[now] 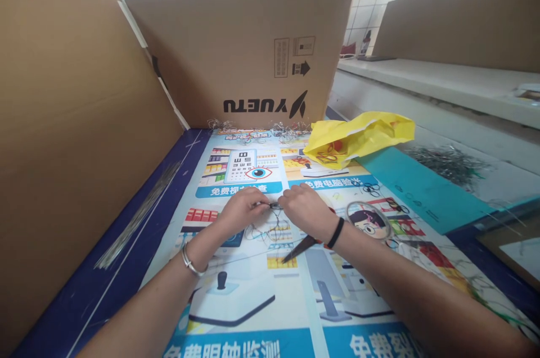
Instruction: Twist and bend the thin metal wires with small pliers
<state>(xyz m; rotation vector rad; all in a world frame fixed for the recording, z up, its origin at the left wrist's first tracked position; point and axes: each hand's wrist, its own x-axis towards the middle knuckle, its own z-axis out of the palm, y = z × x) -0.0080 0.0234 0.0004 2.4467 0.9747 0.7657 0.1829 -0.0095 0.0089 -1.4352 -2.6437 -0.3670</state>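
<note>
My left hand (242, 211) and my right hand (304, 209) meet fingertip to fingertip above a printed poster (253, 290) on the table. Both pinch a small dark piece with thin wire (275, 205) between them. Loose wire loops (270, 231) hang and lie just under the hands. A pair of scissors (301, 248) with a dark blade and red handle lies under my right wrist, its tip pointing toward me. My left wrist wears a silver bangle, my right a black band.
Cardboard walls (248, 43) stand at the left and back. A yellow plastic bag (358, 136) lies at the back right, a clear tape roll (368, 217) right of my hand. Wire piles (449, 161) lie at the right and along the back wall.
</note>
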